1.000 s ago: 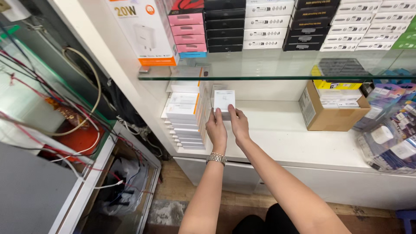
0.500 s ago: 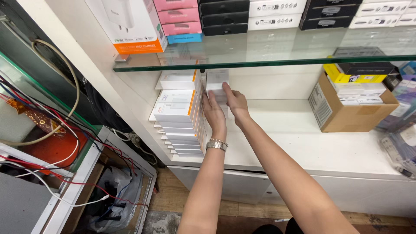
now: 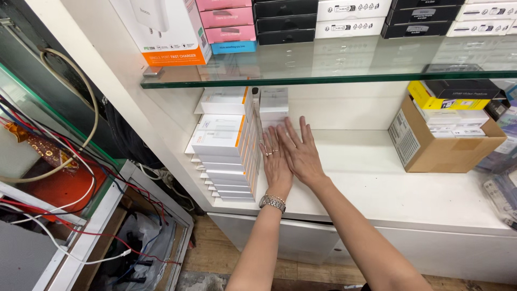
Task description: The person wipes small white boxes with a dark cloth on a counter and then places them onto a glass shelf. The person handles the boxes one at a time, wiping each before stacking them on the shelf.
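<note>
A white shelf [image 3: 377,183] is seen from above, set beneath a glass shelf [image 3: 323,78] with a green edge. Both hands are laid flat, palm down, on the white shelf, close together, with the right partly overlapping the left at the thumb side. The left hand [image 3: 274,159] is held with fingers extended and nearly together; rings are worn on it, and a metal watch [image 3: 272,202] is worn at the wrist. The right hand [image 3: 301,153] is held with fingers extended and slightly spread. Nothing is gripped by either hand. The fingertips of both hands are placed against the lower edge of a small white box [image 3: 273,108], which stands at the back of the shelf, just right of a stack of white boxes with orange edges [image 3: 226,151]. That stack is arranged in rows at the left end of the shelf, against the white side wall. A brown cardboard carton [image 3: 431,145], filled with yellow, white and black packages, is located well apart at the right. On the glass shelf, a large white and orange box [image 3: 167,29], pink boxes [image 3: 223,19], black boxes [image 3: 284,21] and white boxes [image 3: 353,19] are stacked. At the left, red, white and beige cables [image 3: 48,140] are visible behind a green-edged glass panel. A wooden floor [image 3: 226,253] is visible below.
</note>
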